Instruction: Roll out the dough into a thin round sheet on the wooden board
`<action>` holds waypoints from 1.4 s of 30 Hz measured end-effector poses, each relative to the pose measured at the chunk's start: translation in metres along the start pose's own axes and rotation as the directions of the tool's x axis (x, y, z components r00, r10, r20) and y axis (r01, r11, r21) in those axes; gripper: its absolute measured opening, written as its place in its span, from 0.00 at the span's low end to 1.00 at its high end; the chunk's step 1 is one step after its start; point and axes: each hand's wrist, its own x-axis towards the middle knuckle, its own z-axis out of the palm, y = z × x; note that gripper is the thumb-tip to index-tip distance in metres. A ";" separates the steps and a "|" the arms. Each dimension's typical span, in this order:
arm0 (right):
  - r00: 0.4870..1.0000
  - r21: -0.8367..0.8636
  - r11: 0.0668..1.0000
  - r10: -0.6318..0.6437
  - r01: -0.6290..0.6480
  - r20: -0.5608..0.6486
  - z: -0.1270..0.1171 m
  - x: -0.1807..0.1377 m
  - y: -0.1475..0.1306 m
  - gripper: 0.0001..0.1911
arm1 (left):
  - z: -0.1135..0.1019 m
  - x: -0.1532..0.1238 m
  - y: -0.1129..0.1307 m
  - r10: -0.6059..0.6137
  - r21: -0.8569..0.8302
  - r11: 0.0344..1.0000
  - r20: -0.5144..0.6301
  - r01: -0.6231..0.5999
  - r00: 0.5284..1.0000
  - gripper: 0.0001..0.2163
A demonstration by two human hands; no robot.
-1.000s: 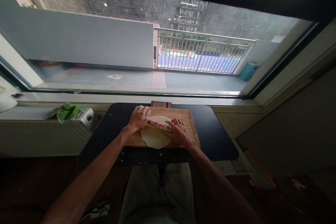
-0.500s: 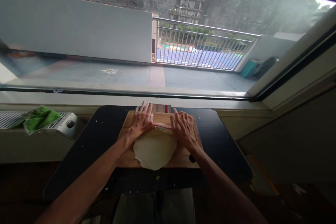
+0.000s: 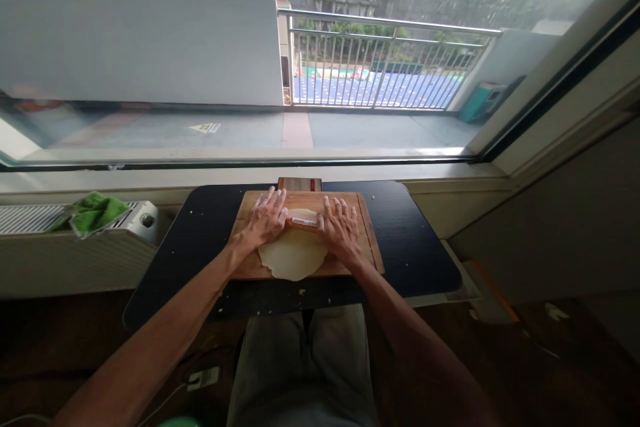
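A rolling pin (image 3: pixel 304 221) with a white and red label lies across a flat, roundish sheet of dough (image 3: pixel 293 257). My left hand (image 3: pixel 269 215) rests palm down on its left end, and my right hand (image 3: pixel 340 223) presses on the right end. Both hands have their fingers stretched forward, with pale flour on the fingertips. The ends of the pin are hidden under my palms. Beneath the dough is a wooden cutting board (image 3: pixel 369 250); the dough's near edge reaches the board's front edge.
The board sits on a small black table (image 3: pixel 415 247) dotted with crumbs. Behind it a box-like item (image 3: pixel 300 184) stands by the windowsill (image 3: pixel 210 177). A green cloth (image 3: pixel 99 212) lies on the white radiator (image 3: pixel 145 220) at left. A white power strip (image 3: pixel 203 378) is on the floor.
The camera view has shifted, so the table appears higher. The pin's label has turned and looks more level. The fingers of my right hand are straighter, and more dough shows beyond the pin.
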 end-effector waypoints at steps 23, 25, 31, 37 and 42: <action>0.992 0.007 0.992 -0.129 0.130 -0.011 0.007 0.020 0.014 0.37 | 0.011 0.005 -0.002 -0.018 -0.039 0.999 -0.116 0.013 0.993 0.37; 0.993 0.005 0.993 -0.116 0.116 0.005 0.008 0.040 0.019 0.36 | 0.018 0.022 -0.009 -0.013 -0.036 0.999 -0.130 0.008 0.991 0.38; 0.994 0.052 0.996 -0.072 0.068 0.084 0.003 0.090 0.028 0.37 | 0.024 0.063 -0.016 -0.054 -0.027 0.998 -0.097 0.052 0.994 0.41; 0.993 0.030 0.994 -0.104 0.102 0.061 0.006 0.067 0.024 0.37 | 0.019 0.042 -0.006 -0.058 -0.011 0.998 -0.097 0.057 0.994 0.40; 0.993 0.042 0.993 -0.113 0.114 -0.031 0.011 0.013 0.013 0.36 | 0.009 -0.005 0.013 -0.087 -0.016 0.996 -0.087 0.086 0.992 0.36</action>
